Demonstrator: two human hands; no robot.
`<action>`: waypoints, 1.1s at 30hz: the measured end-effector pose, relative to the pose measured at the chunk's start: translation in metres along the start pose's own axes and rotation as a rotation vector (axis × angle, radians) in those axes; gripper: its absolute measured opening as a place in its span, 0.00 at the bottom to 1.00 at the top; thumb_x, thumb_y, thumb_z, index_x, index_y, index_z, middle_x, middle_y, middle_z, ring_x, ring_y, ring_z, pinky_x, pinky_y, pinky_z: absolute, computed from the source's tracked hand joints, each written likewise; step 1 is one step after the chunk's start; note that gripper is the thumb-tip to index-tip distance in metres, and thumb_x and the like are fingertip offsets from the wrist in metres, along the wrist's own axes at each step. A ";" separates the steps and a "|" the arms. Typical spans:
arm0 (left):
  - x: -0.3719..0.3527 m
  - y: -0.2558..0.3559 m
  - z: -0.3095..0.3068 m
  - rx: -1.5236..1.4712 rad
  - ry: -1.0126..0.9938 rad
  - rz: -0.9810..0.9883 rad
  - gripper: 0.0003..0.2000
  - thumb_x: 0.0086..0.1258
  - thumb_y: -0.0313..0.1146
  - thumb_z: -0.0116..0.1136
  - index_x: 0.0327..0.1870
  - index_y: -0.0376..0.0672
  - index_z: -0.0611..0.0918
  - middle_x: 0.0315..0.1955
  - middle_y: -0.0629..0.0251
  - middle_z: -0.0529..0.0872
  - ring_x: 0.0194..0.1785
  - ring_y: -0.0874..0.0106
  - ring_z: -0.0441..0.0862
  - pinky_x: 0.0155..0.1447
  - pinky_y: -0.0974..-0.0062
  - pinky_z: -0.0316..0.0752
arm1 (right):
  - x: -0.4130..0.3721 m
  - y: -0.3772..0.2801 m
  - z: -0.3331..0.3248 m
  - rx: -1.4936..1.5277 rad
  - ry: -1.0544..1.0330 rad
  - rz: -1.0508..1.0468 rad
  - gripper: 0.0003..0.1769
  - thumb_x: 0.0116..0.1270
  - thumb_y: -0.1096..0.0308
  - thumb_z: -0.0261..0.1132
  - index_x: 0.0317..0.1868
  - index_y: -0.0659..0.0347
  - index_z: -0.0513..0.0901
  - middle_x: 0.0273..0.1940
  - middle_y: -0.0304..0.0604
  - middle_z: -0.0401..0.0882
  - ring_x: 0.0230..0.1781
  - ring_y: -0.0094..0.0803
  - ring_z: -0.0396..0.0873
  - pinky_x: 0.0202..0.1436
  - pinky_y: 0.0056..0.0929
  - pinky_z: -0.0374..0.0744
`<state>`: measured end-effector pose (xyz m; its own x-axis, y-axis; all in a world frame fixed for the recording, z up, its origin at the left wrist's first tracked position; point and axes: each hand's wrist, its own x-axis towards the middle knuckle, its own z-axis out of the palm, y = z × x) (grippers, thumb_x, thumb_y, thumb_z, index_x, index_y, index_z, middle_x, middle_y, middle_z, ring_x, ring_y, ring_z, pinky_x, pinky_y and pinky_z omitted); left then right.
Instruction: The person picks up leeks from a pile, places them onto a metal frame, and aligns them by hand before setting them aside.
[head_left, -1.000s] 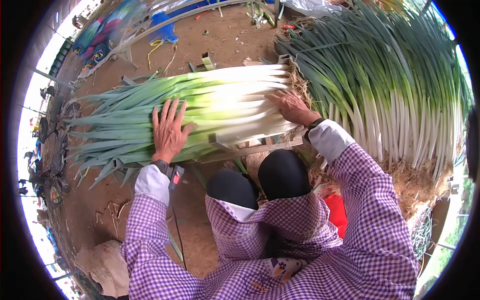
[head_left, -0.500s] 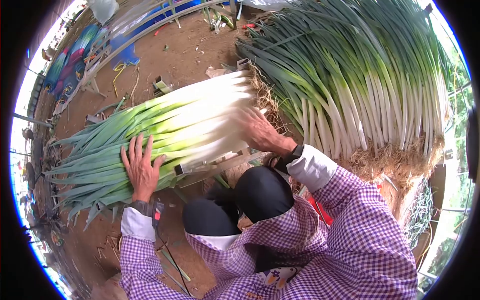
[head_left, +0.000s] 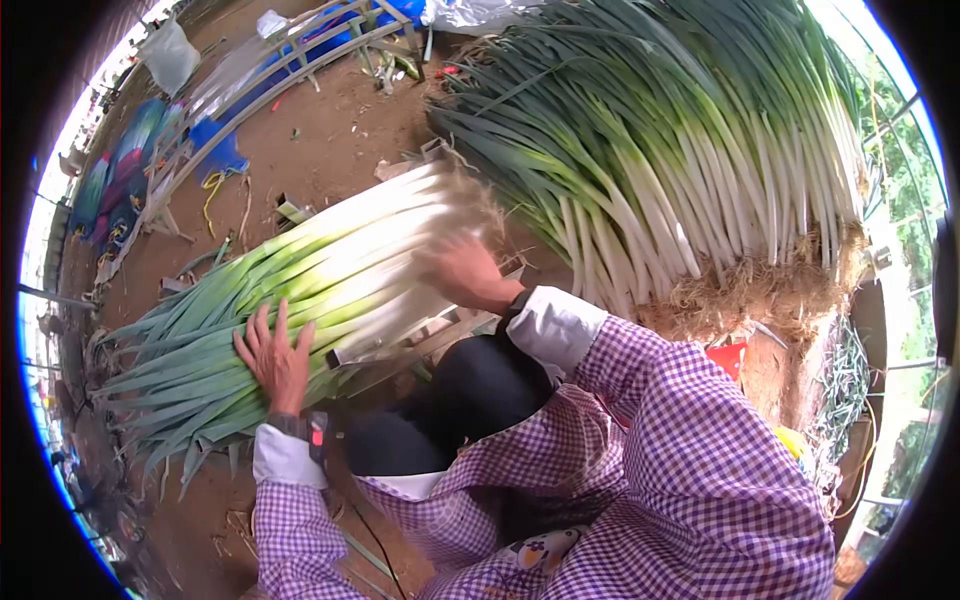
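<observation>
Before me a bunch of leeks (head_left: 330, 245) lies across a low stand (head_left: 440, 335), its green leaves toward the left and its white stalks and roots toward the upper right. My left hand (head_left: 277, 355) rests on the leaves with its fingers spread. Over the white stalks near the root end is my right hand (head_left: 465, 270), smeared by motion, so its fingers do not show clearly. The roots beside it are blurred too.
A large pile of leeks (head_left: 690, 160) lies to the right, roots toward me. At the upper left stand a slatted wooden frame (head_left: 270, 105) and a blue plastic sheet (head_left: 218, 148). Something red (head_left: 727, 360) lies near my right sleeve.
The whole view has shifted, so the pile sits farther left. My right hand has moved back a little along the white stalks toward the leaves. My left hand stays on the leaves.
</observation>
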<state>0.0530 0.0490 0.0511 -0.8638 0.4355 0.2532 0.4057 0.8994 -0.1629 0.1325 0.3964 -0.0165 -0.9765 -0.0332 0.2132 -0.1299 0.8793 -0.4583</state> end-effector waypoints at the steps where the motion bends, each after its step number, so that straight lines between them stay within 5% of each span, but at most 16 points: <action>1: -0.005 -0.005 0.004 0.020 0.003 0.000 0.31 0.72 0.56 0.64 0.74 0.55 0.78 0.71 0.61 0.75 0.77 0.59 0.66 0.84 0.44 0.46 | 0.004 0.000 -0.001 0.021 -0.049 0.025 0.21 0.76 0.48 0.62 0.61 0.48 0.85 0.57 0.46 0.83 0.67 0.43 0.76 0.73 0.49 0.65; 3: -0.001 -0.004 0.008 0.042 0.023 0.019 0.31 0.72 0.56 0.64 0.74 0.56 0.78 0.71 0.62 0.75 0.77 0.59 0.66 0.83 0.43 0.47 | 0.013 0.001 -0.008 -0.077 -0.073 0.069 0.10 0.71 0.60 0.63 0.43 0.49 0.90 0.47 0.44 0.86 0.57 0.41 0.82 0.66 0.45 0.69; 7: -0.002 -0.005 0.010 0.062 0.021 0.037 0.31 0.73 0.55 0.63 0.76 0.56 0.76 0.73 0.62 0.74 0.79 0.60 0.65 0.83 0.42 0.47 | 0.038 0.033 -0.014 -0.029 -0.098 -0.084 0.04 0.64 0.66 0.69 0.37 0.50 0.91 0.36 0.41 0.88 0.47 0.43 0.85 0.56 0.42 0.78; 9: -0.002 -0.007 0.011 0.099 0.028 0.049 0.31 0.74 0.55 0.62 0.76 0.55 0.75 0.73 0.63 0.74 0.79 0.61 0.64 0.83 0.42 0.46 | 0.046 0.049 -0.008 -0.014 0.027 -0.256 0.03 0.57 0.67 0.73 0.31 0.54 0.87 0.33 0.43 0.85 0.39 0.46 0.85 0.41 0.46 0.81; 11: -0.003 -0.002 0.000 0.087 -0.047 0.046 0.32 0.76 0.55 0.61 0.78 0.53 0.73 0.76 0.62 0.72 0.83 0.60 0.60 0.84 0.42 0.44 | 0.049 0.053 -0.011 -0.041 0.070 -0.362 0.05 0.59 0.67 0.66 0.27 0.54 0.86 0.29 0.48 0.86 0.35 0.49 0.87 0.36 0.48 0.83; 14: 0.002 0.004 -0.016 0.079 -0.136 0.061 0.33 0.78 0.53 0.58 0.80 0.50 0.70 0.78 0.61 0.70 0.85 0.59 0.56 0.84 0.42 0.42 | 0.053 0.056 -0.019 -0.021 0.025 -0.377 0.05 0.57 0.66 0.68 0.26 0.56 0.86 0.28 0.49 0.85 0.33 0.50 0.87 0.35 0.49 0.82; 17: 0.001 -0.003 -0.008 0.111 -0.091 0.065 0.33 0.79 0.53 0.56 0.81 0.50 0.67 0.78 0.60 0.70 0.85 0.59 0.56 0.85 0.42 0.42 | 0.050 0.071 -0.020 0.089 -0.095 -0.092 0.07 0.57 0.64 0.69 0.27 0.58 0.87 0.28 0.51 0.85 0.32 0.51 0.86 0.34 0.49 0.82; 22: 0.002 -0.007 0.010 0.191 -0.088 0.075 0.33 0.79 0.53 0.54 0.82 0.52 0.66 0.79 0.63 0.67 0.84 0.61 0.59 0.84 0.42 0.45 | 0.043 0.066 -0.028 0.201 0.000 0.029 0.09 0.57 0.65 0.67 0.28 0.62 0.87 0.29 0.54 0.86 0.32 0.54 0.86 0.35 0.51 0.82; 26: -0.001 -0.007 0.011 0.179 -0.071 0.089 0.32 0.80 0.53 0.53 0.81 0.53 0.68 0.77 0.63 0.69 0.83 0.62 0.60 0.85 0.43 0.45 | 0.027 0.077 -0.014 0.123 -0.028 -0.161 0.06 0.61 0.65 0.66 0.31 0.58 0.83 0.32 0.48 0.83 0.37 0.50 0.82 0.45 0.44 0.80; 29: -0.001 -0.005 0.010 0.169 -0.074 0.091 0.31 0.80 0.52 0.53 0.80 0.53 0.68 0.77 0.62 0.69 0.83 0.62 0.60 0.85 0.43 0.45 | 0.023 0.073 -0.011 0.083 0.289 -0.372 0.09 0.59 0.63 0.67 0.26 0.59 0.85 0.27 0.49 0.83 0.33 0.49 0.85 0.34 0.48 0.80; 32: -0.003 -0.007 0.012 0.187 -0.071 0.089 0.30 0.80 0.52 0.54 0.79 0.53 0.69 0.76 0.61 0.69 0.82 0.62 0.60 0.85 0.43 0.45 | 0.028 0.069 -0.014 0.284 -0.050 -0.058 0.07 0.59 0.64 0.68 0.28 0.59 0.84 0.41 0.50 0.84 0.46 0.49 0.84 0.43 0.49 0.81; 33: -0.001 -0.009 0.011 0.184 -0.057 0.097 0.30 0.80 0.51 0.54 0.79 0.53 0.70 0.76 0.61 0.69 0.82 0.61 0.61 0.85 0.44 0.45 | 0.021 0.072 -0.019 0.192 0.032 -0.138 0.07 0.60 0.65 0.69 0.34 0.60 0.86 0.44 0.51 0.85 0.47 0.50 0.84 0.46 0.49 0.82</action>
<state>0.0474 0.0397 0.0419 -0.8410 0.5123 0.1739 0.4311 0.8288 -0.3568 0.1059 0.4676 -0.0286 -0.9416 -0.1294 0.3109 -0.2954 0.7607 -0.5781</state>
